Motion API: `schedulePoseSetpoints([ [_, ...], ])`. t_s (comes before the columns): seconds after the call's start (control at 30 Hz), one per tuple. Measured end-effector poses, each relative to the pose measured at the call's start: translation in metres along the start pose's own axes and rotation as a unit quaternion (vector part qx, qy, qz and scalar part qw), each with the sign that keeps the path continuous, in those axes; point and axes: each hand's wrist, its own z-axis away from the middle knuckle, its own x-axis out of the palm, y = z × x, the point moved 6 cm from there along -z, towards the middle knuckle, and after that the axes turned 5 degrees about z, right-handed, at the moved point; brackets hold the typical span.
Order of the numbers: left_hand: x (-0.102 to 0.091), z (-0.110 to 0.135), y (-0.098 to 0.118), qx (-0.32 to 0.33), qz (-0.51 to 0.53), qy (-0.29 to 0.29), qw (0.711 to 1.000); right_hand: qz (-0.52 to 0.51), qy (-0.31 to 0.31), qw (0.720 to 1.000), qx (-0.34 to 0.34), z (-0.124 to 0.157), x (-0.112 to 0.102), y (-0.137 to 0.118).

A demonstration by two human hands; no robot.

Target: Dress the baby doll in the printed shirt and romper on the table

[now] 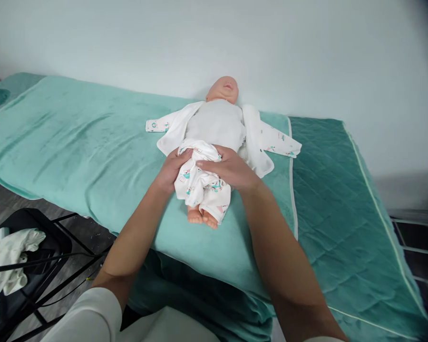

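A baby doll (216, 124) lies on its back, its head toward the wall and its bare feet toward me. Printed white baby pants (199, 183) are bunched around its legs, with the feet sticking out of the leg ends. My left hand (173, 167) grips the waistband on the left side, thumb on top. On the right side my right hand (232, 167) is closed on the same pants, thumb across the front; its other fingers are partly hidden. An open printed jacket (258, 142) is spread out beneath the doll, both sleeves stretched sideways.
A green blanket (74, 137) covers the bed, with a darker quilted cover (342, 213) at the right. The pale wall (146, 42) rises behind. At lower left, a black chair (57, 237) carries a light patterned cloth (10, 261). A metal rack (419, 249) stands at far right.
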Motion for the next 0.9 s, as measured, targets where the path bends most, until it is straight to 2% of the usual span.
schedulePoseSetpoints([
  [0.13,0.002,0.000,0.001,-0.008,-0.012,-0.022,1.000,-0.040,0.049,0.998,-0.020,-0.003,-0.002,0.001],
  [0.3,0.004,0.013,0.002,0.007,-0.040,-0.014,0.999,-0.044,0.028,0.998,-0.035,-0.002,-0.003,-0.004],
  [0.57,0.017,0.084,-0.007,0.015,-0.071,0.104,0.992,0.102,-0.064,0.991,-0.060,0.002,-0.004,-0.008],
  [0.73,0.035,0.130,-0.014,-0.038,-0.093,0.133,0.986,0.179,-0.126,0.974,-0.054,0.005,0.000,-0.010],
  [0.9,0.045,0.165,-0.020,-0.027,-0.094,0.184,0.978,0.208,-0.180,0.961,-0.035,0.008,0.008,-0.006],
])
